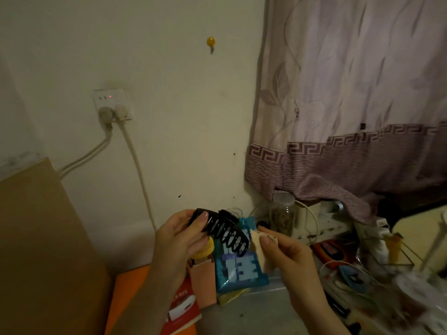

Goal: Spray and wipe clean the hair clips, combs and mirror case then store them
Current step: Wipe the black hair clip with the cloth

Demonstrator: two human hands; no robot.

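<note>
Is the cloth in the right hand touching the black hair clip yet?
Cannot tell. In the head view the cloth edge sits right beside the clip's teeth, but dim light hides any contact or gap.

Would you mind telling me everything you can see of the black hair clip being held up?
The black hair clip is a large claw clip, glossy like plastic, with a row of long curved teeth. It is held up in the air before the wall, tilted down toward the right. The left hand grips its upper left end, thumb across the front. The small beige cloth, pinched in the right hand, meets its lower right end.
</note>
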